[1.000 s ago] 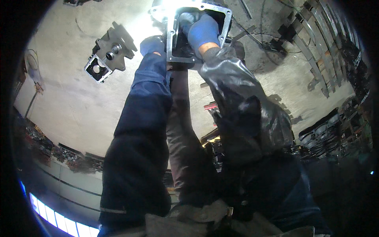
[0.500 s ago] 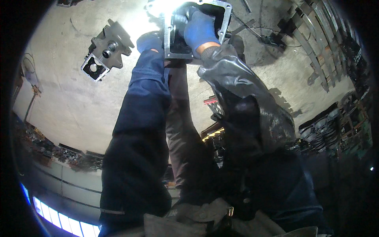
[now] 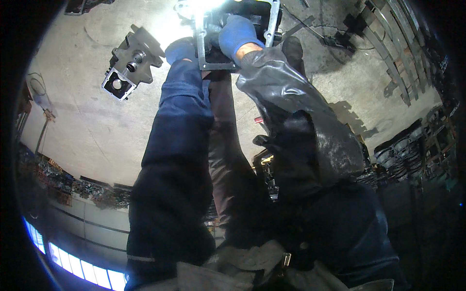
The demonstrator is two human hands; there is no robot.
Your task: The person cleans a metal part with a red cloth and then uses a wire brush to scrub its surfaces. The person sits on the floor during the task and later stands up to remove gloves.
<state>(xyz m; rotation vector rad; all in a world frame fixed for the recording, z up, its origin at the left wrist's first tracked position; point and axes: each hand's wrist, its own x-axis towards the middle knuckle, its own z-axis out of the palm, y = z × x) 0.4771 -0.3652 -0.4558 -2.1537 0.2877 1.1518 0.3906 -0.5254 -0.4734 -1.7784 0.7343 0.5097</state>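
Observation:
A grey metal housing (image 3: 273, 23) with a rectangular flanged opening stands on the concrete floor at the top of the view, partly washed out by bright glare. My left hand (image 3: 179, 50), in a blue glove, grips the housing's left flange from outside. My right hand (image 3: 237, 33), also in a blue glove with a grey oily sleeve behind it, reaches into the opening; its fingertips are hidden inside. Both dark-sleeved forearms stretch up from the lower edge.
A separate cast metal part (image 3: 127, 69) with a square opening and a short shaft lies on the floor to the left. A cable (image 3: 335, 40) and metal bars (image 3: 388, 63) lie at the right. Shelves of parts (image 3: 412, 150) line the right side.
The housing and both hands have drifted toward the top edge of the view. The right hand stays in the opening and the left stays on the flange.

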